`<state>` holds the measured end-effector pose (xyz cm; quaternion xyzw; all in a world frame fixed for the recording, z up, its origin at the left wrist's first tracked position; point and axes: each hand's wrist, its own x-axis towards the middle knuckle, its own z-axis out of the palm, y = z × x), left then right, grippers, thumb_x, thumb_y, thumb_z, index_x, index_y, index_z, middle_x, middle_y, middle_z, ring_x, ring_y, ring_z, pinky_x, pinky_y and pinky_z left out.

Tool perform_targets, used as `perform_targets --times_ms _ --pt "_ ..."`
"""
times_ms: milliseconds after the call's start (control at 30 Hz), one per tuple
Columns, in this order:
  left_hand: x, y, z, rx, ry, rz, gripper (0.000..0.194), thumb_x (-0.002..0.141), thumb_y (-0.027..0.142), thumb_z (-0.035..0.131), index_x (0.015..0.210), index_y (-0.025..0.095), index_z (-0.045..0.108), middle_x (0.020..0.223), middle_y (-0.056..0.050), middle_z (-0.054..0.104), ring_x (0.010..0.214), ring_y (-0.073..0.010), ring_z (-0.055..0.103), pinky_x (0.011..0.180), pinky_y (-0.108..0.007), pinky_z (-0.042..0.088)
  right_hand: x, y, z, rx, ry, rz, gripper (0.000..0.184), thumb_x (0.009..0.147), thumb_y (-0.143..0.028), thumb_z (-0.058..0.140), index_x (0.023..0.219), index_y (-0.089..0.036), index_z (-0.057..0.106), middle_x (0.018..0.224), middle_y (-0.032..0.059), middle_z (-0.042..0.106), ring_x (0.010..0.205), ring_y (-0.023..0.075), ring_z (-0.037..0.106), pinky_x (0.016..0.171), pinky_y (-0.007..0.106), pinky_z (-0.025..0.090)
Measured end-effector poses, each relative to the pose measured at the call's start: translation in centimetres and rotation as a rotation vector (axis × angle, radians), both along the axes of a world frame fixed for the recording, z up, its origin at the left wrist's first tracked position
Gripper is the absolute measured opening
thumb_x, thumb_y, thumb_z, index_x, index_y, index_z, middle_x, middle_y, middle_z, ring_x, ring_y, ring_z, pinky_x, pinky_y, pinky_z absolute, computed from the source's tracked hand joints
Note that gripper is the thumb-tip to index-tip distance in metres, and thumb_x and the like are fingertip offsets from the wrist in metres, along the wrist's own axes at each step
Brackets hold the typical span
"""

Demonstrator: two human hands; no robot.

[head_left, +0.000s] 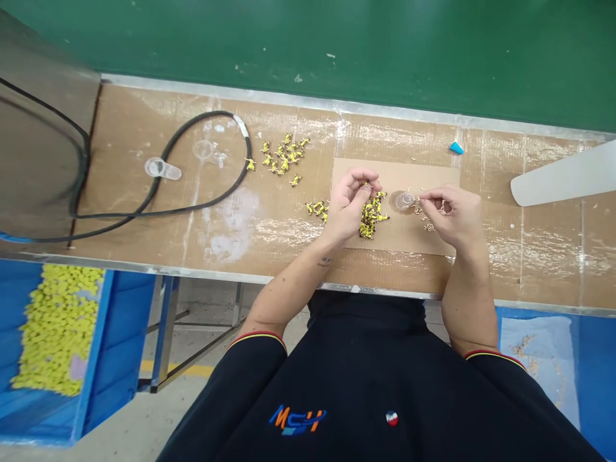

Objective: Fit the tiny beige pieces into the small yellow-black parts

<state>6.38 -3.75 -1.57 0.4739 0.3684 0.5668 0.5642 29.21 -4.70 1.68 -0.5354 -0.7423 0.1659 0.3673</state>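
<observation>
My left hand (350, 204) is closed in a pinch over a pile of small yellow-and-black figures (369, 221), with a bit of a yellow-and-black figure showing at its fingertips. To the right, my right hand (455, 215) pinches a tiny pale piece (419, 200), too small to make out well. Between the hands stands a small clear round container (405, 201). Tiny pale pieces (429, 227) lie scattered beside and under my right hand. All of this rests on a flat cardboard sheet (397, 172).
More yellow figures (285, 154) lie left on the cardboard-covered table (289, 240). A black cable (192, 210) loops near clear plastic parts (163, 169). A blue piece (456, 148) and a white panel (563, 174) are right. Blue bins (118, 340) stand below the front edge.
</observation>
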Motion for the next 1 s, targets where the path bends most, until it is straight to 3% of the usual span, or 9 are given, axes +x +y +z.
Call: perform_targets --times_ms 200,300,500,667,900,1000 --pt "0.3 -1.2 1.2 0.173 0.222 -0.263 0.033 0.105 0.048 0.051 0.107 0.02 0.067 0.084 -0.001 0.063 0.074 -0.0108 0.056 0.073 -0.027 0.046 -1.3 -0.8 0.8 -0.037 0.12 0.181 0.009 0.088 -0.027 0.073 0.079 -0.025 0.076 0.074 0.0009 0.077 0.059 0.0145 0.06 0.058 0.031 0.049" --pt "0.6 -1.6 1.8 0.208 0.267 -0.313 0.033 0.105 0.048 0.053 0.1 0.019 0.067 0.088 -0.002 0.068 0.077 -0.0117 0.058 0.076 -0.027 0.046 -2.0 -1.1 0.9 -0.019 0.171 0.261 0.008 0.089 -0.026 0.073 0.082 -0.027 0.075 0.077 0.0009 0.077 0.062 0.0145 0.061 0.058 0.03 0.05" --pt "0.9 -1.7 1.6 0.208 0.274 -0.3 0.034 0.104 0.049 0.054 0.09 0.019 0.061 0.08 0.0 0.061 0.069 -0.0104 0.05 0.067 -0.026 0.04 -3.2 -1.6 0.8 0.048 0.249 0.257 0.007 0.09 -0.025 0.073 0.084 -0.026 0.075 0.075 0.0007 0.074 0.06 0.0132 0.059 0.055 0.03 0.047" --pt "1.3 -2.0 1.3 0.236 0.239 -0.235 0.038 0.105 0.053 0.05 0.087 0.02 0.054 0.077 0.001 0.054 0.067 -0.0102 0.046 0.065 -0.026 0.04 -4.1 -1.8 0.9 0.057 0.27 0.156 0.012 0.091 -0.03 0.073 0.08 -0.026 0.072 0.072 0.0001 0.072 0.057 0.0131 0.055 0.054 0.031 0.045" --pt "1.6 -2.4 1.1 0.359 0.341 -0.07 0.034 0.106 0.048 0.05 0.088 0.02 0.055 0.078 0.0 0.058 0.065 -0.0096 0.048 0.064 -0.025 0.041 -4.8 -2.2 0.3 -0.004 0.341 0.143 0.018 0.097 -0.038 0.067 0.083 -0.027 0.07 0.074 0.0007 0.069 0.062 0.0153 0.057 0.057 0.033 0.047" --pt "1.6 -2.5 1.0 0.347 0.342 -0.068 0.032 0.106 0.048 0.052 0.092 0.02 0.058 0.081 0.0 0.06 0.067 -0.0096 0.05 0.066 -0.025 0.042 -4.0 -2.0 0.5 -0.01 0.294 0.162 0.017 0.099 -0.037 0.064 0.086 -0.027 0.069 0.077 0.0009 0.069 0.064 0.0154 0.058 0.059 0.033 0.048"
